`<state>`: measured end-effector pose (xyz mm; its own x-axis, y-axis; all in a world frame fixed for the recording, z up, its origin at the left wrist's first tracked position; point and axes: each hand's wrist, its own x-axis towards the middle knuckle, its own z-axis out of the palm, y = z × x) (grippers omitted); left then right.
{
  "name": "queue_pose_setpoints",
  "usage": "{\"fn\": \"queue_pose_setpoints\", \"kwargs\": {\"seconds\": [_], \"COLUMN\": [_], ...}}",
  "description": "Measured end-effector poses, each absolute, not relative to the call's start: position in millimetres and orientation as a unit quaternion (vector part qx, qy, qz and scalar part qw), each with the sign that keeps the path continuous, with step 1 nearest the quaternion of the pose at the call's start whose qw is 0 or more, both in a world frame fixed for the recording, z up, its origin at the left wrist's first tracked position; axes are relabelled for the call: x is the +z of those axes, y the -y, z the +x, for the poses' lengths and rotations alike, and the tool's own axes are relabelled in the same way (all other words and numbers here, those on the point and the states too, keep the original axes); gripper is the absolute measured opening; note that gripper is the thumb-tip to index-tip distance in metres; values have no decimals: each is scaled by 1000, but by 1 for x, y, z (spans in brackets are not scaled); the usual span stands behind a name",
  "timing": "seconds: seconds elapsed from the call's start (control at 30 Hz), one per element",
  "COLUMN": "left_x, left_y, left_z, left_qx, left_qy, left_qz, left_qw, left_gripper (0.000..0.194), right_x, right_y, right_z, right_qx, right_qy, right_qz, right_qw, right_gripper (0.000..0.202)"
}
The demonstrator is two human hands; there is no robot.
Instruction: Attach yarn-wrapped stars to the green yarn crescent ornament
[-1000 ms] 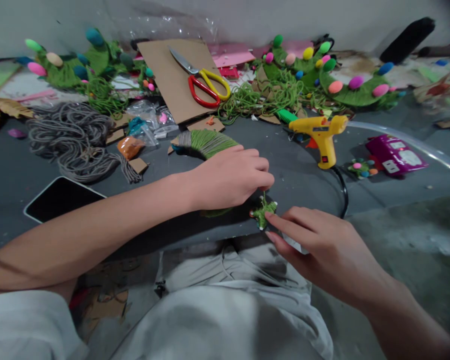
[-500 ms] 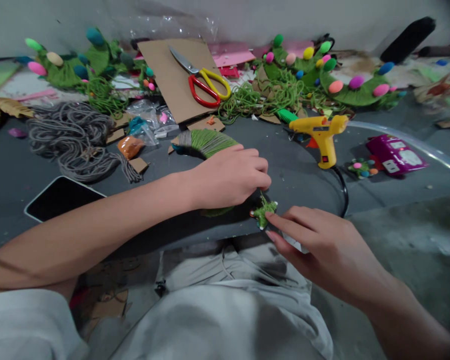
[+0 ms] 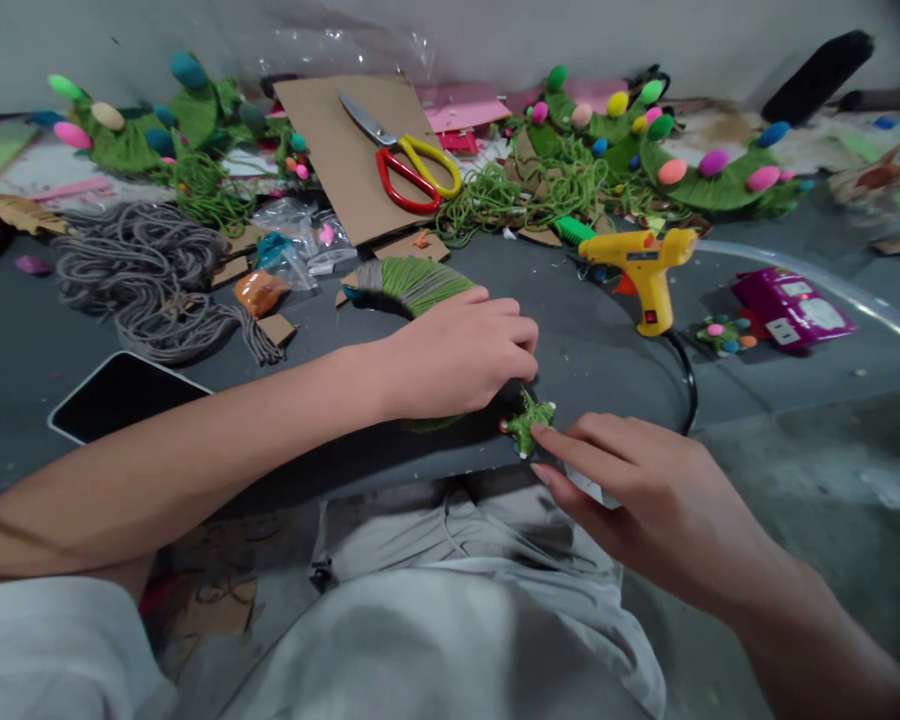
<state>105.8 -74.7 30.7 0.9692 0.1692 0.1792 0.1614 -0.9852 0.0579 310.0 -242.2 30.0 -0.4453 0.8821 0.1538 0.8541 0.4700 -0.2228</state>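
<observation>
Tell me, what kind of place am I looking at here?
Most likely a handicraft workspace, perhaps at home. A yellow glue gun and scissors lie on a dark work surface amid green cord and cardboard, and both hands work a small green ornament.

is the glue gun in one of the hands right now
No, the yellow glue gun stands alone on the table, apart from the left hand and right hand.

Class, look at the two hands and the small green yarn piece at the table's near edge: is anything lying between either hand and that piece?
Nothing visible does. The right hand has its fingertips on the small green yarn piece from the near side, and the left hand meets it from the far side. The glue gun stands farther back.
</observation>
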Motion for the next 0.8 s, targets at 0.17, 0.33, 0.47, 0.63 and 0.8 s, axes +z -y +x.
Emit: {"fn": "queue_pose_setpoints", "kwargs": {"seconds": [0.17,0.33,0.47,0.63,0.8], "left_x": [28,27,26,25,25], "left_y": [76,78,78,79,79], "left_z": [107,108,108,108,108], "left_qx": [98,98,103,104,97], "left_qy": [-85,-88,-86,-84,-84], "left_qz": [991,991,991,991,992], "left_qw": [13,5,-2,-10,-15], "left_gripper": [25,24,24,24,25], "right_x": [31,30,28,27,28], "right_y": [243,244,246,247,247], "right_z": [310,310,311,311,310], "right_qx": [76,86,101,108,94], "right_qy": [845,843,840,840,840], "right_qz": [-515,-516,-517,-516,-520], "right_qw": [123,126,129,130,125], "right_gripper": [23,24,26,29,28]}}
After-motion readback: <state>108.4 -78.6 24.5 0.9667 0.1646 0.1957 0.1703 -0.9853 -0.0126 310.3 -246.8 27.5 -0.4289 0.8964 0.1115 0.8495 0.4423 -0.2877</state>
